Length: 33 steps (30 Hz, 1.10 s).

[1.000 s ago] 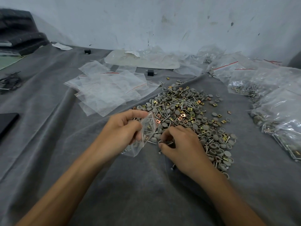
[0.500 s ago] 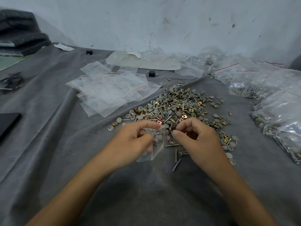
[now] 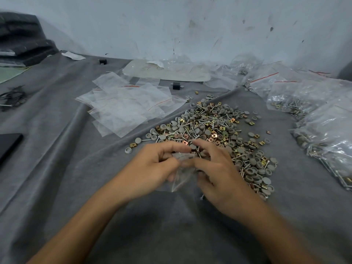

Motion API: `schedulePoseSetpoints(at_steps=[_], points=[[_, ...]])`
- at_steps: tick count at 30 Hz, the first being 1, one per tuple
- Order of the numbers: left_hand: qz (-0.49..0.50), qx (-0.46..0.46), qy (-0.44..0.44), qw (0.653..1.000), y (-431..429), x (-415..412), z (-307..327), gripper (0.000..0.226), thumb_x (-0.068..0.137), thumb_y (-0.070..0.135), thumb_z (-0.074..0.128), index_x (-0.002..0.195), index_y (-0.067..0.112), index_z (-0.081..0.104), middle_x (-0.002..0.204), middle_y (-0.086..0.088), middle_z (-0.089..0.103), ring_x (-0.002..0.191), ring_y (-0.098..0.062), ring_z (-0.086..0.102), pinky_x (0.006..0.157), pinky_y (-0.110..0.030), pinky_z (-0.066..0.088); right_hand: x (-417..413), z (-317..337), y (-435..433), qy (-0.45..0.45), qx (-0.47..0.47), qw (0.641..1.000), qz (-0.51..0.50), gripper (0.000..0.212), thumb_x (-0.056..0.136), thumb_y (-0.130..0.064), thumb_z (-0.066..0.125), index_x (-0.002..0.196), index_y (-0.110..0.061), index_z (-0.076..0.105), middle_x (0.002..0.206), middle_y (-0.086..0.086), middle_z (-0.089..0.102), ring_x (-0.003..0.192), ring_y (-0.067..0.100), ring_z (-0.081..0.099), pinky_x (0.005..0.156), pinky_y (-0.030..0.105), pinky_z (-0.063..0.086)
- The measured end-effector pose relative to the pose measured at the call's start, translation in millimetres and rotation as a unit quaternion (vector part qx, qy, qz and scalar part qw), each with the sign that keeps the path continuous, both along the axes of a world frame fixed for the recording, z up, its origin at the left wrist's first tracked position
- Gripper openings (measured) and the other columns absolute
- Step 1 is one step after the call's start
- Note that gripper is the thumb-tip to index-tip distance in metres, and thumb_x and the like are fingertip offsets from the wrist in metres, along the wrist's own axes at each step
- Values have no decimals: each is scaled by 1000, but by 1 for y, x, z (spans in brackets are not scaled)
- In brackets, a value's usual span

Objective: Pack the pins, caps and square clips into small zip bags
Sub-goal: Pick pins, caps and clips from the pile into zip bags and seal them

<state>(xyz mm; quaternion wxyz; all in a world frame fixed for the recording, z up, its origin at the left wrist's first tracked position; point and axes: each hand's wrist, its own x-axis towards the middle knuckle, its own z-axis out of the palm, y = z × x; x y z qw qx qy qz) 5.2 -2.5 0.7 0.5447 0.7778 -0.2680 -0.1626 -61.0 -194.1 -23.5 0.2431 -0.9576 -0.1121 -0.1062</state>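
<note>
Grey felt cloth (image 3: 57, 168) covers the table and lies in long folds. At the far edge it meets a scuffed, whitish wall (image 3: 190, 25).

Near the middle of the table, toward the near edge, the left hand (image 3: 152, 168) pinches a small zip bag (image 3: 182, 176) between thumb and curled fingers and holds it off the cloth. The clear bag hangs between the two hands, and a few small parts show dimly through it. The right hand (image 3: 219, 174) is close against the bag, with its thumb lying on the upper part and its fingers curled over the mouth. That spot is blurred, so I cannot tell whether those fingers pinch the bag or a part.

Just beyond and to the right of the hands is a loose pile (image 3: 219, 130) of thin metal pins, round grey caps and brass-coloured square clips. It stretches toward the far edge, with a few strays on the cloth around it.

Left of the pile, empty zip bags (image 3: 123, 107) with red seal lines lie flat and overlapping. Filled bags (image 3: 323, 130) of the same parts are heaped along the right edge.

A large clear plastic sheet (image 3: 167, 71) lies near the far edge, with a small black block (image 3: 176, 85) just in front of it. Folded dark cloth (image 3: 22, 40) is stacked at the far left corner. A flat black object (image 3: 9, 145) lies by the left edge.
</note>
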Motion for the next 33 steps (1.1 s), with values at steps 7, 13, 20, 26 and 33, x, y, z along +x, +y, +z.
schedulePoseSetpoints(at_steps=[7,13,20,26,33], points=[[-17,-103,30,994,12,-2,14,41,83,52,71,119,32,73,79,3,71,83,-21,67,86,-51,51,1,12,6,-33,281,959,-4,9,82,-27,83,90,-25,78,104,-14,70,106,7,65,87,21,48],[5,-115,3,993,10,-4,14,30,83,38,82,104,17,77,90,5,77,82,-2,70,72,-12,51,-2,22,1,-69,407,911,-26,12,80,-32,80,83,-22,75,77,-3,72,67,6,63,61,18,50],[77,-146,3,986,7,-2,12,21,76,38,76,84,18,79,62,8,65,57,-1,52,55,-13,41,-6,30,-1,-63,462,884,3,4,82,-25,78,84,-23,76,74,-10,72,66,-1,62,59,11,47],[80,-189,-2,979,5,-1,8,21,76,33,76,84,14,78,66,5,68,57,0,55,56,-12,44,-8,31,-2,-45,446,894,7,6,81,-26,79,85,-24,75,77,-8,72,69,2,63,61,15,49],[56,-196,-31,979,-5,-9,6,10,78,22,76,82,13,79,77,-15,75,67,-13,61,61,-21,48,-8,29,-4,-25,418,908,2,24,78,-36,84,98,-31,72,91,-5,73,78,6,70,65,16,53]])
